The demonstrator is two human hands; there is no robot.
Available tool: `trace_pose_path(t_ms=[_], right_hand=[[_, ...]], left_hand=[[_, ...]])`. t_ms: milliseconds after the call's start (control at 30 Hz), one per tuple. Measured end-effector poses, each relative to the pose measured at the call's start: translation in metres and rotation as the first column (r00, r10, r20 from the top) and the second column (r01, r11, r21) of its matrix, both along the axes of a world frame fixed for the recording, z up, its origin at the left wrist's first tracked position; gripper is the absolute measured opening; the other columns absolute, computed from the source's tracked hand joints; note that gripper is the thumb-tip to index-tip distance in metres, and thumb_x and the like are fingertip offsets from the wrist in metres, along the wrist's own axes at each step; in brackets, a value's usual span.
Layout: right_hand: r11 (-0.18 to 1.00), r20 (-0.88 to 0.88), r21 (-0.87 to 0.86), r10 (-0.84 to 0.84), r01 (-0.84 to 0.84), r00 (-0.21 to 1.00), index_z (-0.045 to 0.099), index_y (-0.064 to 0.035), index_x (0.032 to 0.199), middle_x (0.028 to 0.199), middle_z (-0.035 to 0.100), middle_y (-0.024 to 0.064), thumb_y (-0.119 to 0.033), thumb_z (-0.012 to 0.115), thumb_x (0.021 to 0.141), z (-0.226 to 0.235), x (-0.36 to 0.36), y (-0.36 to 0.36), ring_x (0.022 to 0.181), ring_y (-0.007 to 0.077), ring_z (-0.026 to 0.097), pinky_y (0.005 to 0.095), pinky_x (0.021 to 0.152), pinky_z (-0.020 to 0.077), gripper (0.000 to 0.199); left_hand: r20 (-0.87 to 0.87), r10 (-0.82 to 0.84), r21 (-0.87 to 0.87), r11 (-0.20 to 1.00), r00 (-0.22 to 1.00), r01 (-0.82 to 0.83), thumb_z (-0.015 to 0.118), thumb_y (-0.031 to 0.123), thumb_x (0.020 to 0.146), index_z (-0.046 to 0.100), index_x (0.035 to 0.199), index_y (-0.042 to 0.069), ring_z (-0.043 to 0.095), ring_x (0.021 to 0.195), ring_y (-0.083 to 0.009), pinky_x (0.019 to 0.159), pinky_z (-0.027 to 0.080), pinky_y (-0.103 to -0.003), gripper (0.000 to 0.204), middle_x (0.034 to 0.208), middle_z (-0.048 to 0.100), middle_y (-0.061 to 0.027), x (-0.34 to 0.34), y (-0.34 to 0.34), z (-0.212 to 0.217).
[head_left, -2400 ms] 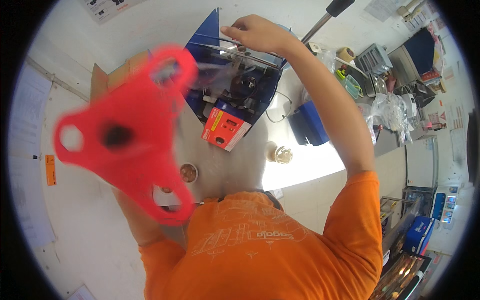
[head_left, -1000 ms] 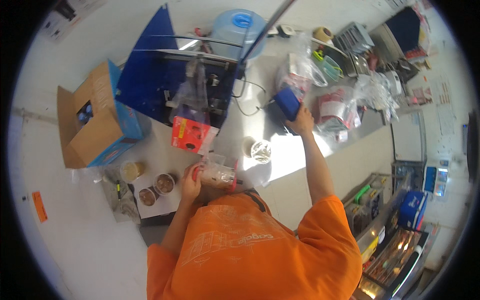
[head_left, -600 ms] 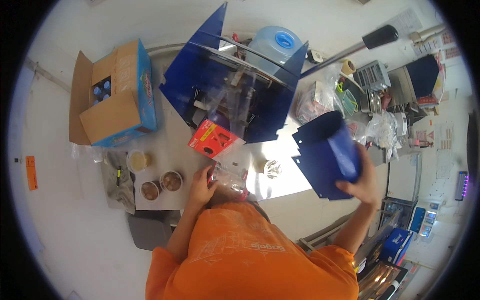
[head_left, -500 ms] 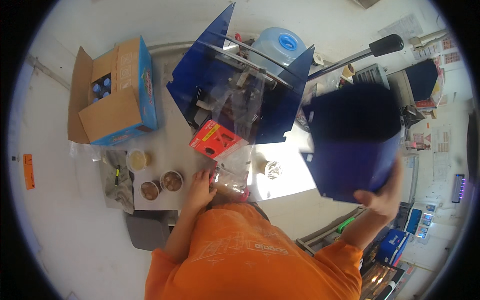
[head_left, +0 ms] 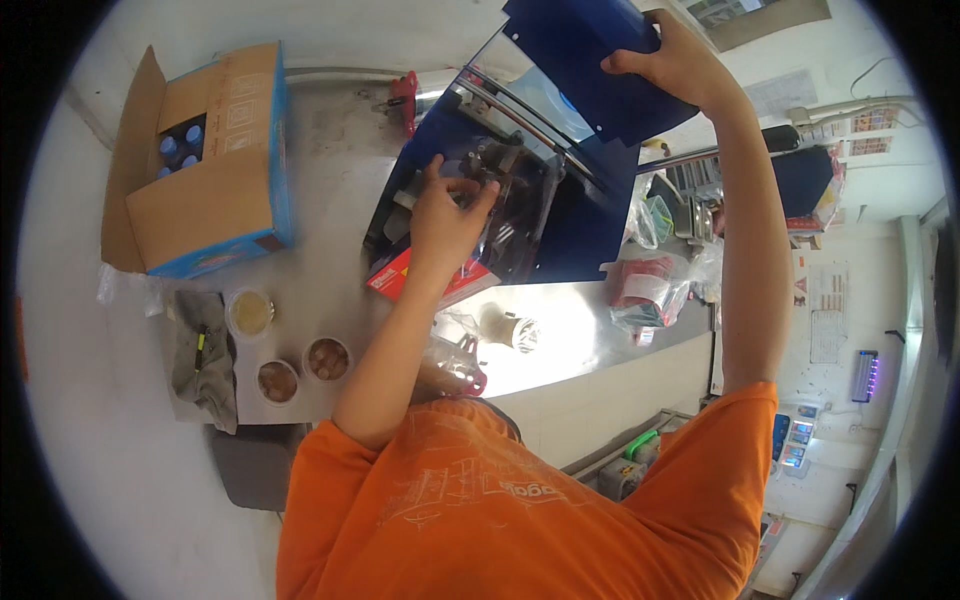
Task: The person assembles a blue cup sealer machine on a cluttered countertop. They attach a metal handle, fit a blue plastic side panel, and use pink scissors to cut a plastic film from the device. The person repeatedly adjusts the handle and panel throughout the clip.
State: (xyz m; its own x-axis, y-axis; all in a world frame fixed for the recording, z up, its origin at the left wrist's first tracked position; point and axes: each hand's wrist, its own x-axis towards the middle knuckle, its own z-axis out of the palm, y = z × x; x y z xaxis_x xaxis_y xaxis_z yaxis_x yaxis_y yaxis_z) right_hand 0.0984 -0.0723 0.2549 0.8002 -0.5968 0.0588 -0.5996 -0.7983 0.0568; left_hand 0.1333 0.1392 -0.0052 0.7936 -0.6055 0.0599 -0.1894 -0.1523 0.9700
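Fitting the blue panel (head_left: pixel 590 60) onto the far side of the machine (head_left: pixel 500 200), looks like: right hand (head_left: pixel 672 62) grips its top edge, left hand (head_left: pixel 445 210) pinches some part inside, so next probably needs careful lining up.

A cardboard box (head_left: pixel 205 190) holds blue-capped bottles; near it stand three small filled cups (head_left: pixel 328 357) and a grey cloth (head_left: pixel 200 355).
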Motion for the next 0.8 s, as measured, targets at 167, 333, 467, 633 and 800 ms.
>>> trace_pose_path(t_ms=[167,333,467,633,800], right_hand=[[0.955,0.028,0.294,-0.036,0.027,0.999,0.049,0.0062,0.13,0.107,0.066,0.0235,-0.048,0.079,0.066,-0.017,-0.004,-0.025,0.091,0.0292,0.069,0.0348,0.085,0.0543,0.089],[0.967,0.064,0.24,0.075,-0.088,0.995,0.054,0.0083,0.124,0.103,0.068,0.0208,-0.046,0.079,0.067,-0.023,-0.009,-0.027,0.085,0.0258,0.07,0.0321,0.078,0.0568,0.082],[0.973,0.012,0.224,-0.066,0.062,0.998,0.05,0.0079,0.129,0.114,0.065,0.0236,-0.047,0.083,0.062,-0.006,-0.001,-0.013,0.103,0.0343,0.065,0.0374,0.09,0.0507,0.092],[0.928,0.143,0.358,-0.165,0.105,0.976,0.056,0.0102,0.12,0.102,0.068,0.02,-0.047,0.081,0.065,-0.014,-0.01,-0.018,0.086,0.0287,0.067,0.0334,0.078,0.0549,0.083],[0.908,0.172,0.411,-0.167,0.083,0.971,0.061,0.0119,0.112,0.091,0.069,0.0189,-0.044,0.08,0.067,-0.037,-0.008,-0.027,0.074,0.0241,0.07,0.0311,0.07,0.0584,0.075]], left_hand=[[-0.406,-0.227,-0.254,0.959,0.885,0.129,0.071,0.018,0.088,0.069,0.1,0.001,0.063,0.083,-0.0096,0.079,0.048,-0.026,0.021,0.093,0.069,-0.0084,0.014,0.011,0.018],[-0.41,-0.373,-0.427,0.885,0.832,0.186,0.068,0.013,0.089,0.061,0.117,0.004,0.063,0.082,-0.0091,0.075,0.05,-0.028,0.031,0.085,0.069,-0.0024,0.013,0.004,0.002],[-0.316,-0.261,-0.331,0.931,0.912,0.151,0.067,0.013,0.087,0.044,0.136,0.004,0.068,0.084,-0.0199,0.077,0.051,-0.034,0.054,0.085,0.071,-0.0075,0.011,-0.006,0.016],[0.001,-0.262,-0.041,0.964,0.965,0.262,0.066,0.016,0.087,0.048,0.137,0.006,0.069,0.074,-0.0282,0.078,0.052,-0.039,0.055,0.084,0.072,-0.0139,0.02,-0.014,0.046],[0.137,-0.22,0.087,0.974,0.966,0.21,0.066,0.018,0.086,0.061,0.124,0.008,0.068,0.071,-0.0348,0.073,0.051,-0.04,0.039,0.073,0.07,-0.0153,0.018,-0.021,0.053]])
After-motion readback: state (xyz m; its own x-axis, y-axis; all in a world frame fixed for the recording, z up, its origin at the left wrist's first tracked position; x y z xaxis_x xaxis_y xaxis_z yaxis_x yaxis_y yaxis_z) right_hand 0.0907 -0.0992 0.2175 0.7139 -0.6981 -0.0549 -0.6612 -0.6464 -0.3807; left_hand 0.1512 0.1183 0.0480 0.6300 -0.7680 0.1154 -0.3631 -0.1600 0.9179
